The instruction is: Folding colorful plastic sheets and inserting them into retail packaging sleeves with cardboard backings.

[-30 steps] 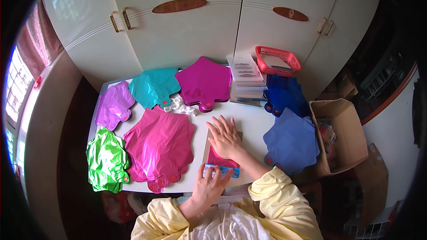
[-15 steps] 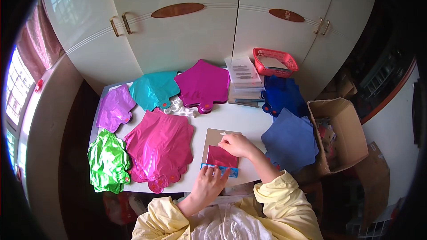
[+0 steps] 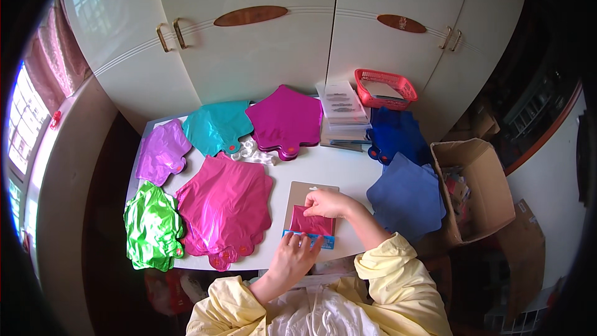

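In front of me lies a flat packet [image 3: 298,194] with a hang hole at its top and a bright blue strip [image 3: 327,242] along its near edge. A folded piece of shiny pink foil [image 3: 313,224] sits on it. My right hand [image 3: 328,203] is closed in a pinch at the foil's far edge; its fingertips partly hide what they grip. My left hand [image 3: 291,261] rests its spread fingers on the blue strip. To the left, a stack of pink flat foil balloons [image 3: 224,208] covers part of the table.
Flat foil balloons lie around the white table [image 3: 286,171]: green [image 3: 152,227], purple [image 3: 163,151], teal [image 3: 216,126], magenta [image 3: 286,118], dark blue [image 3: 398,134], dull blue [image 3: 405,196]. Behind are clear packets [image 3: 342,101] and a red basket [image 3: 398,79]; a cardboard box [image 3: 482,180] stands right.
My right fingertips have curled slightly down and nearer onto the pink foil's far edge. My left hand has stayed at the blue strip.
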Tool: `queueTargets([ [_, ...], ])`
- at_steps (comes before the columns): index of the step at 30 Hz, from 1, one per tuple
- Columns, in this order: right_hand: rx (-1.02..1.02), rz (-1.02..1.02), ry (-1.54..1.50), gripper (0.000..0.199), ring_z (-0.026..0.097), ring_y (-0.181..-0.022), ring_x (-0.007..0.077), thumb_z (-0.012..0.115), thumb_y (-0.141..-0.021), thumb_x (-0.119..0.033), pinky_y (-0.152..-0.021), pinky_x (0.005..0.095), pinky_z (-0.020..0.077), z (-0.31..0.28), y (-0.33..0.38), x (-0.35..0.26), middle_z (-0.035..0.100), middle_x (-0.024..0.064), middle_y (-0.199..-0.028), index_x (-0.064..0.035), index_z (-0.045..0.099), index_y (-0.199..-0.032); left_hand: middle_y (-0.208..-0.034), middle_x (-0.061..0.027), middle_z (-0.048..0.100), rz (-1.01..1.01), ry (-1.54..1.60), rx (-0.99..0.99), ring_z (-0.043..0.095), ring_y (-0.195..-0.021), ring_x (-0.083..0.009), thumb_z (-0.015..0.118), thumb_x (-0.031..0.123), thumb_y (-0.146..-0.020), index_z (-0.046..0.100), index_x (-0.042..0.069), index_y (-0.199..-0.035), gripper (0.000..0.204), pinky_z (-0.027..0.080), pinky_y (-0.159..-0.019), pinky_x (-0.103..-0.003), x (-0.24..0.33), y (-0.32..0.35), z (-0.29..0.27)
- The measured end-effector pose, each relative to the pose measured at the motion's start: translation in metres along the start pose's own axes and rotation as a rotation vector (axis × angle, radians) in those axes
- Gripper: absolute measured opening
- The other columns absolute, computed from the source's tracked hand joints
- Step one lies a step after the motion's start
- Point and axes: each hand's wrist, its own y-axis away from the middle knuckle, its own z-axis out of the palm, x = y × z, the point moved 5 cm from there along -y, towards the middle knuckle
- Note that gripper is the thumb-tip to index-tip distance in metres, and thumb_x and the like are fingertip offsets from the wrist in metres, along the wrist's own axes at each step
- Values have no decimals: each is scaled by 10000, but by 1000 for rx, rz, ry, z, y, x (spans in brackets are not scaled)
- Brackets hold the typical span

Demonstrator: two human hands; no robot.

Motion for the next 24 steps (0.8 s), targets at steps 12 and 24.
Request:
queueTargets([
  [12, 641, -475, 463, 394, 423, -1222, 330, 690, -811, -242, -1048, 434, 343, 23, -17, -34, 458, 135, -1283, -87, 541, -1141, -820, -47, 555, -20, -46, 49, 566, -769, -181, 600, 142, -741, 633, 89, -1099, 364, 469, -882, -428, 2, -6, 1],
  [24, 716, -346, 522, 485, 303, -1351, 356, 523, -912, -257, -1124, 573, 160, 32, -21, -22, 380, 193, -1394, -67, 413, -1344, -1075, -106, 598, -57, -19, 93, 540, -822, -201, 606, 143, -713, 620, 85, -1088, 379, 482, -758, -345, -6, 1, 10],
])
